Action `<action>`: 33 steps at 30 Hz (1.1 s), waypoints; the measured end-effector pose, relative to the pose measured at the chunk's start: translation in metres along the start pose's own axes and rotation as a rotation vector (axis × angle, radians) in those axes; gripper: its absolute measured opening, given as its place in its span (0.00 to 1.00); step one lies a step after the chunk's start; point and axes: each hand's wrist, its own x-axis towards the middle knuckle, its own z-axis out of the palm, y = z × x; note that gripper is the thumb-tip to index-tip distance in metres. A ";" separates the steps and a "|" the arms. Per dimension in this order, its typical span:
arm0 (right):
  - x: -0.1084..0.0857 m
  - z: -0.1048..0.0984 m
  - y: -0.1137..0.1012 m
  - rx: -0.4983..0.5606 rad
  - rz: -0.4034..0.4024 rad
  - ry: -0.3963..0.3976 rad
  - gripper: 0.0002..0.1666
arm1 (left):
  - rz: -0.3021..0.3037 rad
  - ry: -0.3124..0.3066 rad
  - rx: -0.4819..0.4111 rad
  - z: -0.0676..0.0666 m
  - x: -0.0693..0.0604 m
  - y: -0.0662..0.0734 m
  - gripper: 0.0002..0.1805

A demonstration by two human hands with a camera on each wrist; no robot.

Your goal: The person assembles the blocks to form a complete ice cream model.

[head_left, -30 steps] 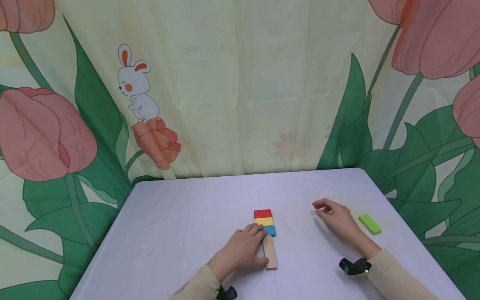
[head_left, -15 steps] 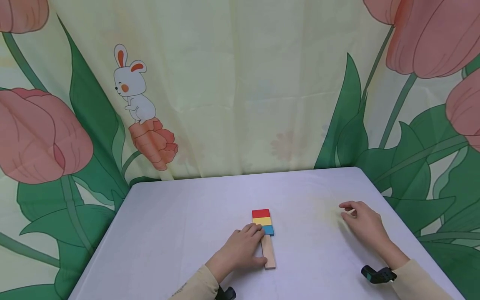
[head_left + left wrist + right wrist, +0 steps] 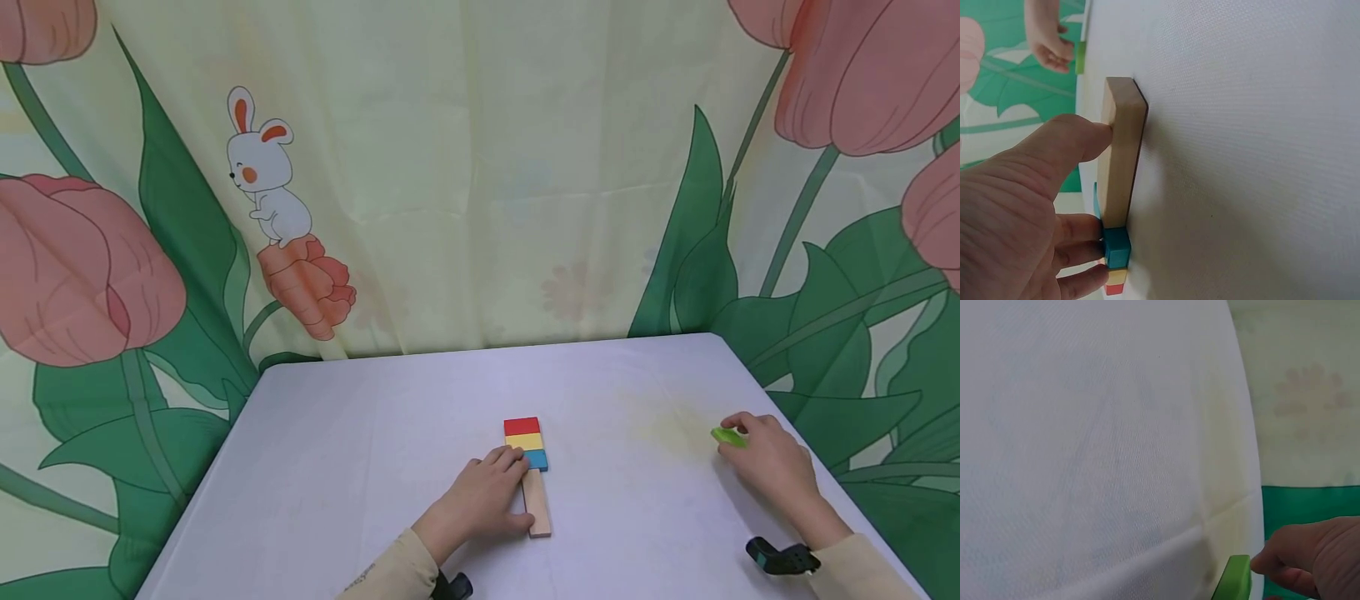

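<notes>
My left hand (image 3: pixel 483 498) rests over a row of wooden blocks. Its thumb touches the plain wooden block (image 3: pixel 537 510), and its fingertips lie on the blue block (image 3: pixel 536 460) and by the yellow block (image 3: pixel 522 442). A red block (image 3: pixel 521 426) tops the row at the far end. In the left wrist view the plain block (image 3: pixel 1121 150) shows its long side, end to end with the blue block (image 3: pixel 1116 247). Near the right table edge my right hand (image 3: pixel 772 458) pinches a green block (image 3: pixel 728 437), tilted between thumb and fingers. The right wrist view shows part of that green block (image 3: pixel 1234 580).
A white cloth covers the table (image 3: pixel 360 467). Behind it hangs a curtain (image 3: pixel 480 183) printed with tulips and a rabbit. The table's right edge runs close to the right hand.
My right hand has moved right to the green block, which lay flat on the table, and now pinches it. The left hand stays on the row of blocks.
</notes>
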 end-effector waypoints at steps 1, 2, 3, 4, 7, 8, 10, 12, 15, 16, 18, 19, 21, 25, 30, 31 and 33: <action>0.000 -0.001 0.001 -0.002 0.002 -0.010 0.23 | -0.001 -0.001 -0.002 0.000 0.000 0.000 0.43; 0.000 -0.003 0.002 -0.002 0.003 -0.019 0.23 | -0.003 -0.002 -0.005 0.000 0.000 0.000 0.43; 0.000 -0.003 0.003 -0.002 0.002 -0.026 0.23 | -0.006 -0.004 -0.009 0.000 0.000 0.000 0.43; 0.000 -0.004 0.003 -0.001 0.004 -0.030 0.23 | -0.009 -0.005 -0.012 0.000 0.000 0.000 0.43; 0.001 -0.004 0.004 -0.003 0.015 -0.038 0.21 | -0.012 -0.001 -0.017 0.001 -0.001 -0.001 0.43; 0.001 -0.004 0.005 -0.001 0.019 -0.042 0.21 | -0.013 0.000 -0.019 0.001 -0.001 -0.001 0.43; 0.002 -0.004 0.005 0.006 0.032 -0.053 0.21 | -0.014 0.002 -0.021 0.000 -0.001 -0.001 0.43; 0.003 -0.004 0.005 0.016 0.045 -0.064 0.20 | -0.015 0.003 -0.020 0.000 -0.001 -0.001 0.43; 0.003 -0.005 0.003 0.041 0.062 -0.075 0.19 | -0.014 0.005 -0.022 0.000 -0.001 -0.001 0.43; 0.003 -0.005 0.003 0.045 0.065 -0.076 0.19 | -0.012 0.005 -0.023 0.000 -0.001 -0.001 0.43; 0.003 -0.005 0.002 0.062 0.071 -0.083 0.18 | -0.010 0.003 -0.025 0.001 -0.001 -0.001 0.43; 0.003 -0.005 0.001 0.070 0.075 -0.087 0.18 | -0.009 0.003 -0.026 0.001 0.000 -0.001 0.43; 0.002 -0.003 0.000 0.078 0.076 -0.090 0.18 | -0.010 0.001 -0.029 0.001 0.000 -0.001 0.43; 0.002 0.000 -0.003 0.076 0.064 -0.080 0.17 | -0.010 0.000 -0.035 0.001 0.000 -0.001 0.43; 0.002 0.003 -0.004 0.080 0.043 -0.061 0.17 | -0.006 0.006 -0.034 0.001 -0.002 0.000 0.42; 0.002 0.004 -0.004 0.085 0.043 -0.060 0.17 | -0.004 0.007 -0.033 0.001 -0.002 0.000 0.42; 0.001 0.005 -0.005 0.092 0.044 -0.056 0.17 | -0.002 0.010 -0.032 0.001 -0.001 0.000 0.42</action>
